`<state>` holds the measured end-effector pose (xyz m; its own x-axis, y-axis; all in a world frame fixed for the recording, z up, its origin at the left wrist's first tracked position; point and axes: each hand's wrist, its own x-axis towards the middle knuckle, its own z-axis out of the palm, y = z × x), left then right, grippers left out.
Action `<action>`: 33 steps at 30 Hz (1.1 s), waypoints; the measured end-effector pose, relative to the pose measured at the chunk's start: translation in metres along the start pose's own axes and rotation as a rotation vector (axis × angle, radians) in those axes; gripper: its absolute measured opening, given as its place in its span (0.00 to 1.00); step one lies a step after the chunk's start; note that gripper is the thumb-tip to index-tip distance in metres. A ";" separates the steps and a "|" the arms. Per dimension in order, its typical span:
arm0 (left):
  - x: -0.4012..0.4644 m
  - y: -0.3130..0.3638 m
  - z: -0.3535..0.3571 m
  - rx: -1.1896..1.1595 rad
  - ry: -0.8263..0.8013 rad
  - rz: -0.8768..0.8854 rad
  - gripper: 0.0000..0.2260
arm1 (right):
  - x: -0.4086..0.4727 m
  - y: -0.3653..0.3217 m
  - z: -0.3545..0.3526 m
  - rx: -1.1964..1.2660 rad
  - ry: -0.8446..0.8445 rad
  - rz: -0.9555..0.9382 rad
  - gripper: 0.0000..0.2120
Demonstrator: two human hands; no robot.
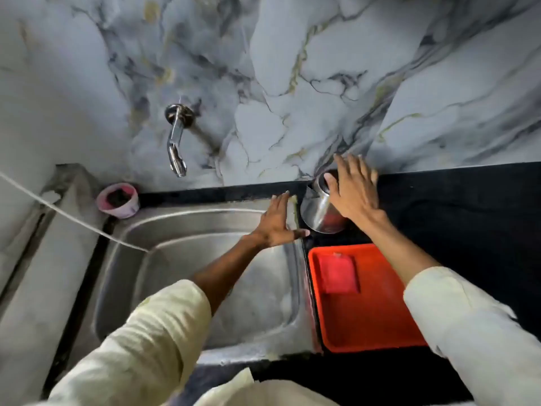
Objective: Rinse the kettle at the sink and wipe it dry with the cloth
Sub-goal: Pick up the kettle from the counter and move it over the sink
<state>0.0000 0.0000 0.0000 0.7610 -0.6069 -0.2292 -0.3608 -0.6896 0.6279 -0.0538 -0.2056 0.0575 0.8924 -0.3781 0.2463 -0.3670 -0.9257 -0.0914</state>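
A small steel kettle [317, 210] stands on the black counter [453, 206] just right of the sink [205, 276], close to the wall. My right hand [352, 190] lies over its top and right side with fingers spread, touching it; a closed grip does not show. My left hand [276, 222] is flat and open over the sink's back right corner, just left of the kettle. A folded red cloth [338, 273] lies in the back left corner of an orange tray [377, 323].
A chrome tap [175, 142] juts from the marble wall over the sink's back left. A pink tub [118, 200] sits at the sink's back left corner. A white cord [73, 218] runs across the left side. The orange tray borders the sink's right rim.
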 end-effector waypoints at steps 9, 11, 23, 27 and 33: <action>0.043 0.051 0.047 -0.481 0.026 -0.074 0.45 | 0.041 0.060 0.031 0.190 -0.072 0.202 0.29; 0.043 0.053 0.055 -0.601 0.069 -0.088 0.49 | 0.048 0.057 0.035 0.229 -0.032 0.259 0.27; -0.027 -0.009 0.033 -0.847 0.153 0.054 0.52 | 0.012 -0.019 0.006 0.433 0.214 0.253 0.23; -0.051 -0.025 0.018 -0.868 0.236 0.030 0.52 | 0.000 -0.059 -0.019 0.451 0.191 0.149 0.24; -0.080 -0.056 -0.015 -0.776 0.392 0.090 0.53 | 0.002 -0.101 -0.052 0.525 -0.448 0.008 0.50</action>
<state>-0.0329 0.0931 -0.0054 0.9294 -0.3679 0.0284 -0.0680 -0.0950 0.9931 -0.0288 -0.1124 0.1171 0.9540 -0.2476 -0.1689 -0.2995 -0.7614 -0.5749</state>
